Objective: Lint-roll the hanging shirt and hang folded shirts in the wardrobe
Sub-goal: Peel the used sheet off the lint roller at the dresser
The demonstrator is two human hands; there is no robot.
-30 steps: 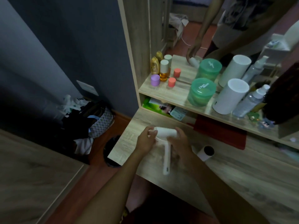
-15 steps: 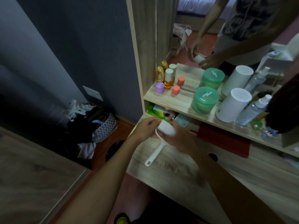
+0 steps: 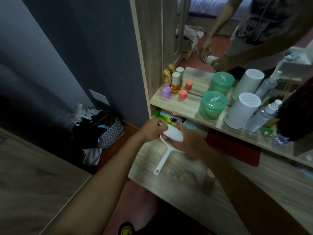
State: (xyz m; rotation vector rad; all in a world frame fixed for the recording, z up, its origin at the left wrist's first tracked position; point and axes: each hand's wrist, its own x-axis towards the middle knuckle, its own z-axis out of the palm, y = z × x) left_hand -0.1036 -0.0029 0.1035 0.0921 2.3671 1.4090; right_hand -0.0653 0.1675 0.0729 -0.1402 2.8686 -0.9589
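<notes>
While both our hands, left hand (image 3: pixel 153 128) and right hand (image 3: pixel 189 141), are gripping the lint roller (image 3: pixel 172 135) mid-frame, we are judging it light, rigid, best held by its handle.

Two hands hold a white lint roller (image 3: pixel 171 136) above a wooden desk (image 3: pixel 177 180). The left hand (image 3: pixel 152 129) pinches its end. The right hand (image 3: pixel 188 141) grips the roll.

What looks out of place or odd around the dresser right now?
Little on the dresser itself: the bottles and green tub on the shelf stand upright. On the floor left of it, bags and clothes lie in a heap against the wall. Both hands hold the lint roller.
</notes>
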